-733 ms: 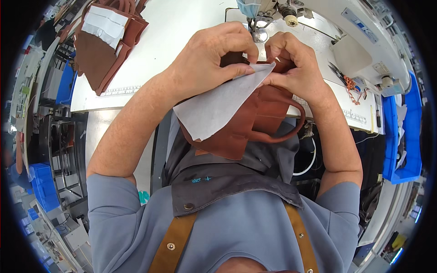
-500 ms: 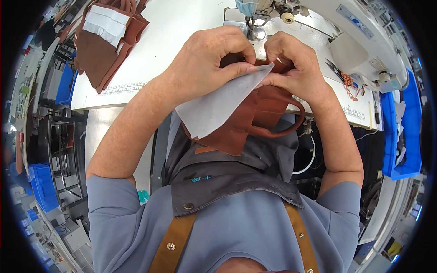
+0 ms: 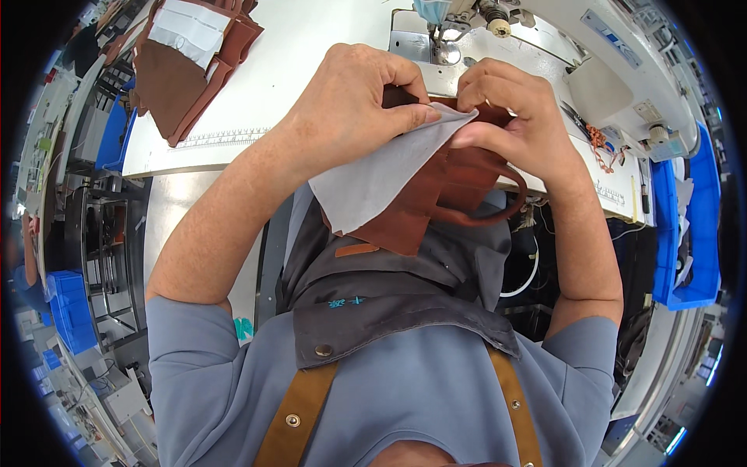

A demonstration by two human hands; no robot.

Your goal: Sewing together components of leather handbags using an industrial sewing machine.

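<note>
A light grey sheet of lining [image 3: 373, 185] lies against a reddish-brown leather bag piece [image 3: 405, 226] with a looped leather handle [image 3: 510, 204]. Both hang from my hands over the table's front edge, above my apron. My left hand [image 3: 354, 105] is closed, thumb and forefinger pinching the top edge of the lining. At the lining's pointed corner, my right hand [image 3: 517, 117] is curled round the leather's upper edge, its thumb on the near side and its fingers behind. The leather between the hands is partly hidden by them.
Just beyond my hands stands a sewing machine [image 3: 622, 47] with its presser foot [image 3: 445, 50]. A stack of brown leather pieces [image 3: 175, 86] lies at the table's left. Scissors [image 3: 574, 118] and orange scraps [image 3: 599, 138] rest at right, near a blue bin [image 3: 692, 292].
Both hands and the bag piece have shifted slightly right in the picture. The right thumb has moved up along the lining's edge, near its corner.
</note>
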